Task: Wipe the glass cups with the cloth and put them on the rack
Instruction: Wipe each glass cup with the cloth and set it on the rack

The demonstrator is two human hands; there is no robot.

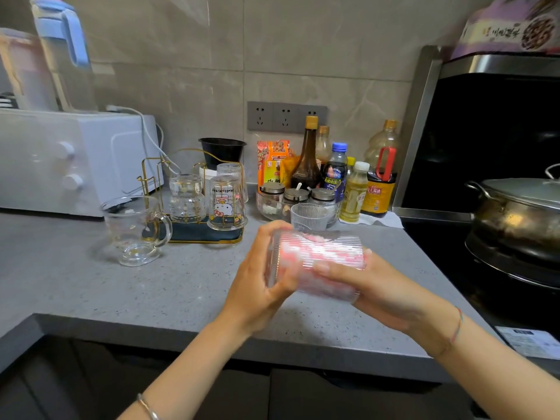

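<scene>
Bench [91,298] front lies open; left hand [260,277] and right hand [375,286] grip the ribbed glass [321,262], with mug [136,228] and rack [194,236] behind-left.

Grey speckled counter [75,283] here, pretty crowded along the wall. A white oven [60,159] sits far left at the back, a handled glass mug [133,230] stands upright just in front of it, and right beside that is the gold rack [197,235] (dark tray base). Further right there's a glass bowl [266,209] with a small ribbed cup [309,216] just in front, then a cluster of bottles [307,159] by a white sheet [386,220].
</scene>
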